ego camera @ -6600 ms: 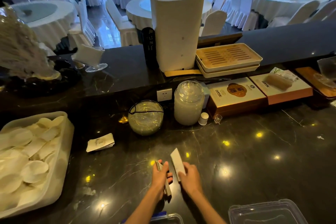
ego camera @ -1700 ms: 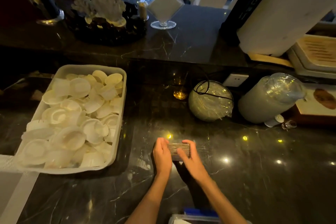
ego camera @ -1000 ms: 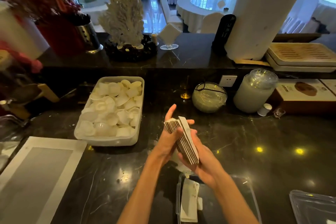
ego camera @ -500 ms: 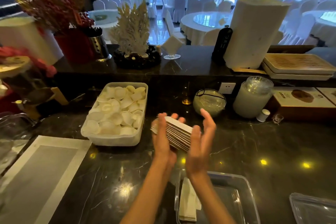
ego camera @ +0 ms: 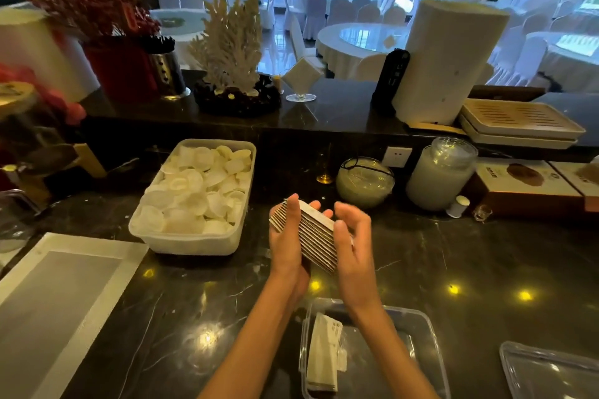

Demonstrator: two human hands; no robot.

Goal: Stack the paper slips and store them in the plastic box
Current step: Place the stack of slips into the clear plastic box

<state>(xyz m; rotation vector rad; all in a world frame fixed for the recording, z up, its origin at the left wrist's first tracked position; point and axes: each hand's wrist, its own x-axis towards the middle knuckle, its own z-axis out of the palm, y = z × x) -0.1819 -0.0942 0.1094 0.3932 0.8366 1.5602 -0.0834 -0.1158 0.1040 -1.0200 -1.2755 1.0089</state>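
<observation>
A thick stack of paper slips [ego camera: 316, 236] is held on edge above the dark marble counter, its striped side toward me. My left hand [ego camera: 287, 243] grips the stack from the left, thumb over its top. My right hand [ego camera: 353, 243] is pressed flat against the stack's right end, fingers spread upward. Below my wrists sits the clear plastic box [ego camera: 424, 330], open, with a smaller pile of slips [ego camera: 324, 353] lying along its left side.
A white tub of round white pieces [ego camera: 197, 201] stands left of my hands. A clear lid [ego camera: 551, 369] lies at the lower right. A glass bowl [ego camera: 364, 181], a jar [ego camera: 440, 172], boxes [ego camera: 522, 185] and a grey mat [ego camera: 55, 301] ring the counter.
Both hands picked the stack up off the counter and brought it above the box. In the last half second my right palm closed in against the stack's end.
</observation>
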